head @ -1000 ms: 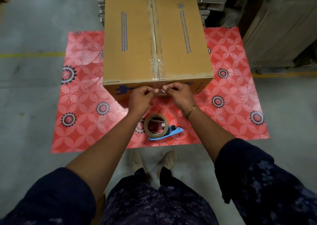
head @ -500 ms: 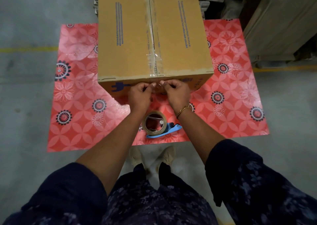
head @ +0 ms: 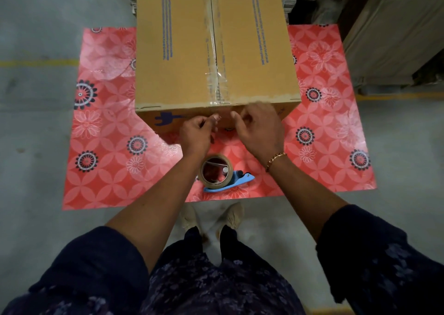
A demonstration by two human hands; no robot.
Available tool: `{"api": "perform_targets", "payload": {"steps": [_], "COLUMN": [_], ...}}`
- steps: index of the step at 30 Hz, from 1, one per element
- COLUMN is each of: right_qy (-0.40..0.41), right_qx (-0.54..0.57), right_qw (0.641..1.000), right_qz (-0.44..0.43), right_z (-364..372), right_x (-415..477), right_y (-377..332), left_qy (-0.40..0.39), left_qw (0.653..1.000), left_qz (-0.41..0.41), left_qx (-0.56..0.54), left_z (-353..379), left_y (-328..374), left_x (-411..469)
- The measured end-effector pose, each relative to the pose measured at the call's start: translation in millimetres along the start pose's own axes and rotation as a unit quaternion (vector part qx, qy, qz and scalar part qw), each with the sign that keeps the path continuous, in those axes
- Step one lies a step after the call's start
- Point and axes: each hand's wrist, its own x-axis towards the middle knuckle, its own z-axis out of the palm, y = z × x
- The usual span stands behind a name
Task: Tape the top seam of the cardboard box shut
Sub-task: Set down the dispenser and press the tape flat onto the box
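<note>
Box point(head: 187, 57), taped seam point(head: 213, 50); left hand point(head: 195, 133), right hand point(head: 260, 128) at 6 o'clock face, grip state unclear; tape dispenser point(head: 219, 174) at 6 o'clock.

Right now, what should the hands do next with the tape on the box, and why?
Probably press the tape end flat on the box's near side. Tape already covers the top seam of the box and folds over the near edge, where the left hand and right hand sit.

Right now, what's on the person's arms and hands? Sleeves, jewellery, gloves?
Bare hands, no gloves. Both arms wear dark navy sleeves with a faint floral print, ending around the elbows, forearms uncovered. The right hand has a gold chain bracelet at the wrist. The left hand wears nothing that shows.
</note>
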Motion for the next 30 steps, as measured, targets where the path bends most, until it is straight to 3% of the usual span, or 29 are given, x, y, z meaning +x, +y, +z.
{"api": "perform_targets", "payload": {"steps": [2,5,7,13,15,18,21,23,30], "right_qy": [-0.019,-0.172,-0.207,-0.181,-0.182,-0.186,-0.195,-0.198,-0.231], "right_qx": [-0.051,-0.157,-0.195,-0.226,-0.220,-0.221,-0.223,-0.226,-0.228], "right_qw": [0.992,0.958,0.938,0.932,0.933,0.931,0.927,0.926,0.913], "right_qz": [-0.115,-0.169,-0.195,-0.220,-0.220,-0.224,-0.229,-0.229,-0.247], "right_z": [-6,0,7,15,16,18,18,18,10], "right_x": [20,50,58,55,56,56,55,56,59], "right_y": [-9,-3,7,20,20,23,23,22,26], "left_qy": [-0.004,-0.001,0.005,-0.015,0.004,0.049,0.050,0.011,-0.038], "left_qw": [0.999,0.988,0.976,0.914,0.889,0.816,0.745,0.714,0.687], "left_qz": [0.024,0.074,0.100,0.096,0.212,0.391,0.437,0.437,0.432], "left_qx": [0.029,0.132,0.193,0.395,0.406,0.422,0.502,0.547,0.583], "left_z": [0,-4,-5,-24,-35,-37,-35,-39,-44], "left_y": [-2,-2,2,-16,-14,13,35,38,32], "left_x": [1,0,0,-12,-24,-18,17,33,40]}}
